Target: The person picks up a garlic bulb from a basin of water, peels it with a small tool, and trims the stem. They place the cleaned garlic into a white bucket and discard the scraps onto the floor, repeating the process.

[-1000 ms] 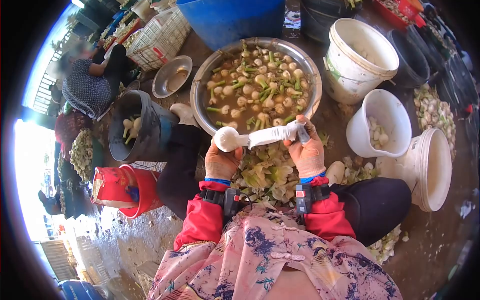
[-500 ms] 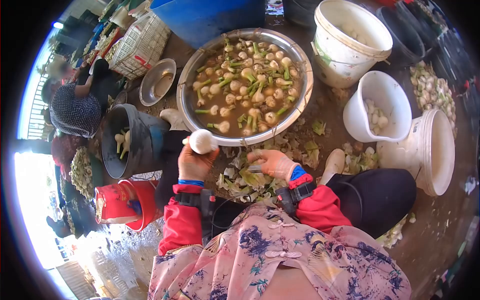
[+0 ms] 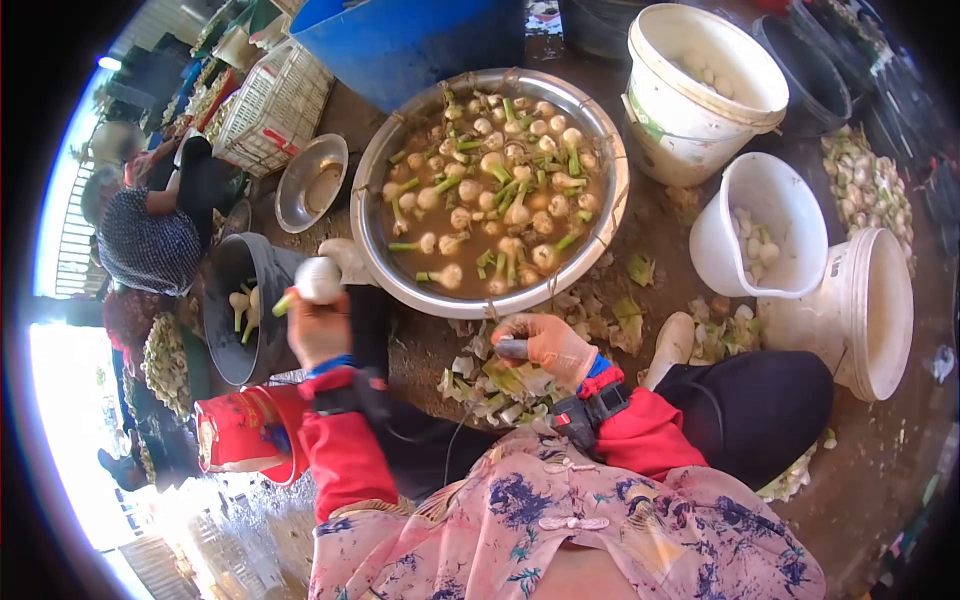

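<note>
My left hand [image 3: 318, 330], in an orange glove, grips a clean white garlic bulb [image 3: 318, 280] with a short green stem. It is beside the rim of a dark bucket [image 3: 268, 335], inside which a few stemmed bulbs [image 3: 243, 308] lie. My right hand [image 3: 548, 348], gloved too, is curled around a small dark grey piece [image 3: 512, 348] that looks like a short blade, partly hidden by the fingers. Just beyond it stands a wide metal basin [image 3: 470, 303] of brown water, with many garlic bulbs [image 3: 517, 212] floating in it.
Peeled skins and leaves [image 3: 500, 385] litter the ground between my legs. To the right are a white bucket [image 3: 700, 110], a white tub with bulbs [image 3: 800, 240] and a tipped cream bucket [image 3: 835, 320]. A red bucket [image 3: 285, 440] stands at left; another person [image 3: 150, 235] sits farther off.
My left hand has moved left with the garlic bulb, from near the basin to beside the dark bucket. My right hand has barely moved. The whole view has shifted slightly.
</note>
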The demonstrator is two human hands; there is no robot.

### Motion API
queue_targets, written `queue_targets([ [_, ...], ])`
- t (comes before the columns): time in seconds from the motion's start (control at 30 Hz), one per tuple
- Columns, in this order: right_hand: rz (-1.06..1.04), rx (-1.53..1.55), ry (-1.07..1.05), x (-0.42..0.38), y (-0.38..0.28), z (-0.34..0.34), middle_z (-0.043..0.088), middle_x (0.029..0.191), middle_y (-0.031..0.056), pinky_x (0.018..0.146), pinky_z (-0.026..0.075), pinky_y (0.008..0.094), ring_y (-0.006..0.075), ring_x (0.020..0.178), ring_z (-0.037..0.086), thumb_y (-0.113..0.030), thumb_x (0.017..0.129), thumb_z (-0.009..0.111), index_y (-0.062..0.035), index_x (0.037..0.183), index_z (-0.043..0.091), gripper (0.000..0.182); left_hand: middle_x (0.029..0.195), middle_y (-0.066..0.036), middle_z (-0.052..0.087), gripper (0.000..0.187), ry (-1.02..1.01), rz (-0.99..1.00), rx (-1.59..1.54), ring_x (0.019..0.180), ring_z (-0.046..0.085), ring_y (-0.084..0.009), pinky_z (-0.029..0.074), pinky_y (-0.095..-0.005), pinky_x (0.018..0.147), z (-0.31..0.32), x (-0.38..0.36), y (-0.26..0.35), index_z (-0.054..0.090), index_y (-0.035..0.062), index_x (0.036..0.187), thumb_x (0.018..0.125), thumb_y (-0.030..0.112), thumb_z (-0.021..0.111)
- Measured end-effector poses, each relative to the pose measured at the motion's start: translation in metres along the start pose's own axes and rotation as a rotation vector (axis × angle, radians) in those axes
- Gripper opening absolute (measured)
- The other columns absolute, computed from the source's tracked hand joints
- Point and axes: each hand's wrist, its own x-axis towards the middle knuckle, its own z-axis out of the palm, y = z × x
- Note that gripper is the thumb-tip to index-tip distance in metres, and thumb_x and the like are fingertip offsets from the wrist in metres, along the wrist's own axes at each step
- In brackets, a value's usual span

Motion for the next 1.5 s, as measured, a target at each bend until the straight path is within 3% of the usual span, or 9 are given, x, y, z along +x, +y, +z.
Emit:
queue_targets([
  [0.17, 0.290, -0.360, 0.081, 0.011, 0.019, -0.017, 0.063, 0.078, -0.0008, 0.061, 0.046, 0.0216, 0.0056, 0.066, 0.056, -0.015, 0.086, 0.068, -0.0056, 0.104, 0.066, 0.020, 0.122, -0.018, 0.054, 0.054, 0.575, 0.342, -0.119, 0.119, 0.047, -0.0341, 0.049, -0.0468, 0.094, 0.011, 0.069, 0.082, 0.052, 0.0021, 0.105, 0.089, 0.054, 0.053],
  [0.37, 0.305, -0.930, -0.010, 0.024, 0.045, -0.042, 0.069, 0.102, 0.0148, 0.080, 0.048, 0.0317, 0.0243, 0.087, 0.063, -0.032, 0.090, 0.060, -0.0145, 0.122, 0.063, 0.037, 0.106, -0.008, 0.065, 0.032, 0.039, -0.245, 0.529, 0.089, 0.063, -0.0221, 0.051, -0.0330, 0.074, -0.012, 0.164, -0.070, 0.062, 0.0099, 0.117, 0.093, 0.031, 0.055],
  [0.53, 0.168, -1.070, 0.005, 0.034, 0.044, -0.056, 0.067, 0.107, 0.0153, 0.084, 0.047, 0.0313, 0.0273, 0.095, 0.063, -0.036, 0.089, 0.060, -0.0142, 0.118, 0.065, 0.037, 0.128, -0.010, 0.056, 0.048, -0.441, 0.278, 2.165, 0.118, 0.053, -0.0326, 0.045, -0.0423, 0.095, 0.052, 0.198, -0.194, 0.055, 0.0195, 0.128, 0.080, 0.016, 0.062],
  [0.73, 0.209, -0.890, 0.058, 0.040, 0.037, -0.047, 0.065, 0.114, 0.0156, 0.091, 0.045, 0.0316, 0.0281, 0.106, 0.062, -0.034, 0.090, 0.059, -0.0081, 0.117, 0.064, 0.038, 0.115, -0.015, 0.065, 0.028, -0.679, -0.232, 2.490, 0.107, 0.063, -0.0315, 0.052, -0.0441, 0.086, 0.088, 0.203, -0.217, 0.070, 0.0101, 0.107, 0.088, 0.015, 0.049],
  [0.93, -0.037, -0.163, -0.090, 0.037, 0.084, -0.063, 0.067, 0.106, 0.0075, 0.085, 0.048, 0.0261, 0.0169, 0.097, 0.062, -0.012, 0.086, 0.068, -0.0010, 0.117, 0.063, 0.033, 0.102, -0.017, 0.067, 0.021, -0.469, 0.032, 1.877, 0.094, 0.064, -0.0334, 0.050, -0.0411, 0.080, 0.073, 0.144, -0.159, 0.066, 0.0075, 0.104, 0.085, 0.014, 0.060],
  [0.97, 0.554, 0.033, 0.017, 0.045, 0.055, -0.061, 0.063, 0.104, 0.0057, 0.084, 0.048, 0.0243, 0.0127, 0.096, 0.059, 0.001, 0.084, 0.067, 0.0034, 0.117, 0.060, 0.034, 0.099, -0.017, 0.066, 0.021, -0.394, -0.013, 1.682, 0.091, 0.064, -0.0338, 0.050, -0.0401, 0.079, 0.084, 0.126, -0.143, 0.065, 0.0072, 0.103, 0.084, 0.014, 0.063],
  [1.1, 0.141, 0.545, 0.202, 0.011, -0.055, 0.020, 0.059, 0.111, 0.0071, 0.084, 0.049, 0.0263, 0.0145, 0.094, 0.059, 0.005, 0.085, 0.063, 0.0019, 0.127, 0.053, 0.044, 0.089, -0.011, 0.066, 0.022, -0.345, 0.016, 1.218, 0.084, 0.063, -0.0216, 0.050, -0.0325, 0.076, 0.125, 0.047, -0.099, 0.065, 0.0044, 0.104, 0.082, 0.010, 0.068],
  [1.3, -0.202, -0.328, 0.404, 0.016, 0.001, 0.006, 0.060, 0.108, 0.0051, 0.081, 0.048, 0.0247, 0.0119, 0.090, 0.059, 0.007, 0.084, 0.056, 0.0007, 0.125, 0.054, 0.041, 0.099, -0.004, 0.065, 0.034, -0.469, -0.296, 1.051, 0.089, 0.058, -0.0100, 0.048, -0.0266, 0.078, 0.157, -0.057, -0.096, 0.062, 0.0027, 0.113, 0.083, 0.016, 0.073],
  [1.5, -0.406, -0.602, 0.283, 0.006, 0.029, -0.007, 0.061, 0.107, 0.0047, 0.076, 0.051, 0.0231, 0.0105, 0.090, 0.060, 0.005, 0.084, 0.054, 0.0015, 0.122, 0.055, 0.038, 0.126, -0.022, 0.054, 0.091, -0.476, -0.159, 1.194, 0.120, 0.051, -0.0350, 0.042, -0.0379, 0.098, 0.114, -0.103, -0.129, 0.040, 0.0051, 0.139, 0.067, 0.040, 0.083],
])
